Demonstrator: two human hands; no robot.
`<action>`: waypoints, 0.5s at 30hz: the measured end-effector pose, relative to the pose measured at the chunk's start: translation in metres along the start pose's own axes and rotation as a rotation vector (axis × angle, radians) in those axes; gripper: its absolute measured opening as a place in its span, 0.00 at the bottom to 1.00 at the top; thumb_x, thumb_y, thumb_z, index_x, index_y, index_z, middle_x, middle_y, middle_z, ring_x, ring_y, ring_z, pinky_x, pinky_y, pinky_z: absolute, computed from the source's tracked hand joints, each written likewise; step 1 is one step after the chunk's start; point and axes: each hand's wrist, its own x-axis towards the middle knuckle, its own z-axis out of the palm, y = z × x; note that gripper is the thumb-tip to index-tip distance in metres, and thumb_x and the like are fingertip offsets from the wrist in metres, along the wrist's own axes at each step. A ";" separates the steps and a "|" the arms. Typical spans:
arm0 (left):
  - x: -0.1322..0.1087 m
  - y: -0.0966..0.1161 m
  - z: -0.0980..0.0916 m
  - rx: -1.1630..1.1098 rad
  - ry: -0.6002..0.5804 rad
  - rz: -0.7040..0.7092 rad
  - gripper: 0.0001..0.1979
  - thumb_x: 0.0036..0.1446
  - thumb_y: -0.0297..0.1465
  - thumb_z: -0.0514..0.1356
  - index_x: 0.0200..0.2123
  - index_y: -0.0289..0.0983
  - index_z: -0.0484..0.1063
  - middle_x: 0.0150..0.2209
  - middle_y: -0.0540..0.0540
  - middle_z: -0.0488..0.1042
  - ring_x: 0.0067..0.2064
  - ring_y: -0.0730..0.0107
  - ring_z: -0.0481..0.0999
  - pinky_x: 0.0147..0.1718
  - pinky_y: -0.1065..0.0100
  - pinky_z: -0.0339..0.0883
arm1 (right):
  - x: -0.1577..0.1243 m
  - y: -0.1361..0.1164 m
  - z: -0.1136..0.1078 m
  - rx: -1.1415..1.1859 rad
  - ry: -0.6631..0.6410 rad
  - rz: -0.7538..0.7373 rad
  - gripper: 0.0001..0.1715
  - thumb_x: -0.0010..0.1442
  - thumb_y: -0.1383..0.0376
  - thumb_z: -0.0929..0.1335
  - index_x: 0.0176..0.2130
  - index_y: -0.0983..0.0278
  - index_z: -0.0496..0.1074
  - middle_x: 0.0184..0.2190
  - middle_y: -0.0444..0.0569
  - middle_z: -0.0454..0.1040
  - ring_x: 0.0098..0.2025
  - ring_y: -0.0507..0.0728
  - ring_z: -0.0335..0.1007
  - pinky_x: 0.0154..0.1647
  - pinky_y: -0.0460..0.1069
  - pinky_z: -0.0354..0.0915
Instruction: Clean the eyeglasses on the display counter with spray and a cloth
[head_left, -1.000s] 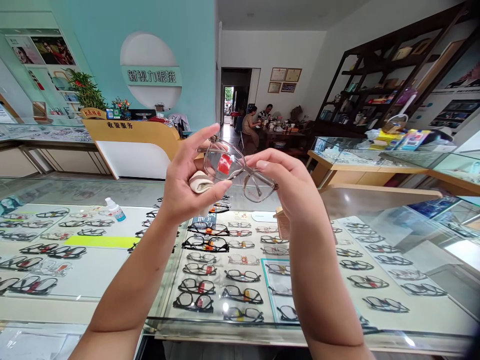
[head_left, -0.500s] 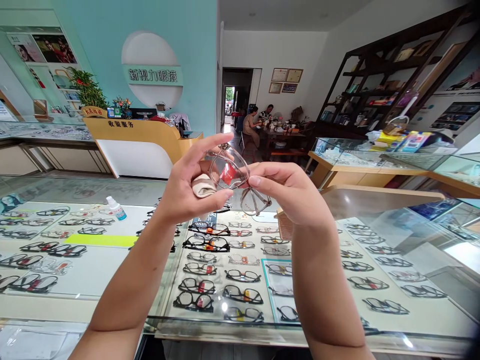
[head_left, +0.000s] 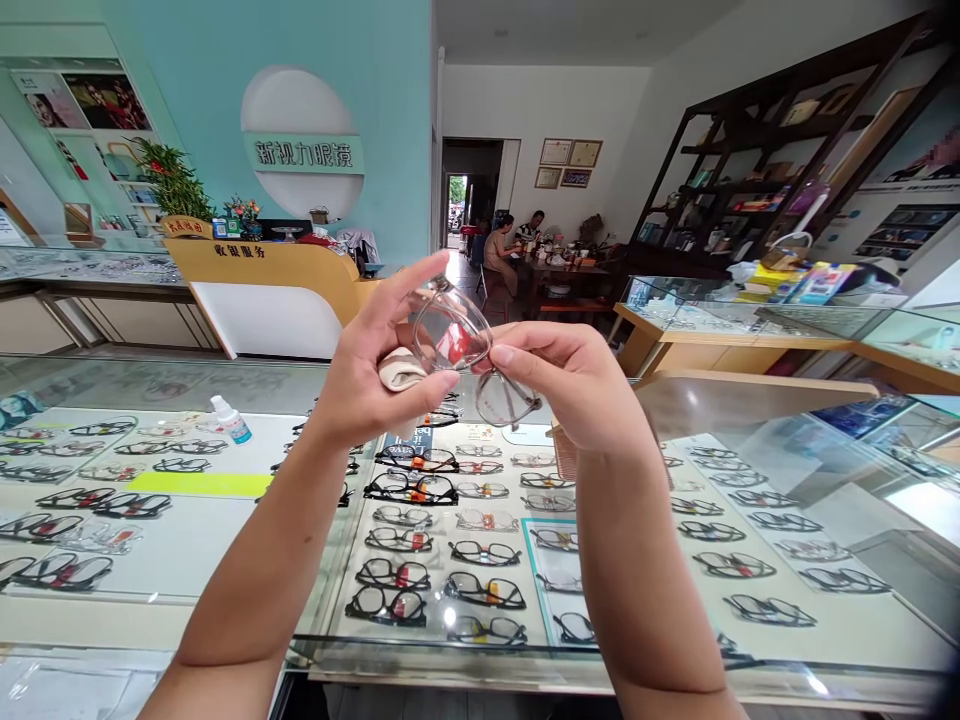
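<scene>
A pair of clear-framed eyeglasses [head_left: 452, 330] is held up tilted over the glass counter, a red sticker showing on the upper lens. My right hand [head_left: 562, 375] pinches the frame near its bridge between thumb and forefinger. My left hand [head_left: 373, 350] keeps a folded beige cloth [head_left: 403, 370] in its palm. Its forefinger reaches up beside the frame's top corner, and its thumb lies near the lower rim. The other left fingers are partly hidden behind the lens, so their contact with it is unclear.
Below my hands, a glass display case [head_left: 450, 648] holds rows of eyeglasses. A small spray bottle [head_left: 231, 420] stands on the left part. Farther back are a yellow cash desk [head_left: 277, 262], another glass case [head_left: 675, 318], and two people seated at a table [head_left: 559, 268].
The eyeglasses and both hands appear slightly farther left, along with a small shift of the whole view. The left forefinger is a little higher. Both holds look the same.
</scene>
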 end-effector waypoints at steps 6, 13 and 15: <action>0.001 -0.006 0.001 -0.037 0.022 -0.017 0.44 0.56 0.41 0.81 0.72 0.55 0.71 0.58 0.41 0.85 0.31 0.69 0.81 0.24 0.67 0.74 | 0.005 0.004 -0.002 -0.038 0.111 0.007 0.12 0.67 0.55 0.78 0.33 0.56 0.87 0.39 0.48 0.87 0.48 0.60 0.81 0.56 0.58 0.75; 0.003 -0.011 -0.004 -0.200 -0.024 -0.114 0.41 0.57 0.45 0.80 0.71 0.58 0.72 0.54 0.44 0.85 0.27 0.71 0.77 0.22 0.66 0.71 | 0.007 0.002 -0.006 0.149 0.064 0.163 0.15 0.60 0.51 0.79 0.30 0.58 0.84 0.31 0.46 0.83 0.35 0.56 0.78 0.37 0.52 0.73; 0.004 -0.010 -0.003 -0.223 -0.013 -0.137 0.41 0.56 0.46 0.80 0.70 0.56 0.73 0.53 0.44 0.85 0.27 0.71 0.77 0.22 0.65 0.72 | 0.007 0.001 -0.006 0.189 0.054 0.193 0.16 0.57 0.50 0.80 0.29 0.59 0.83 0.30 0.46 0.81 0.33 0.56 0.78 0.34 0.50 0.71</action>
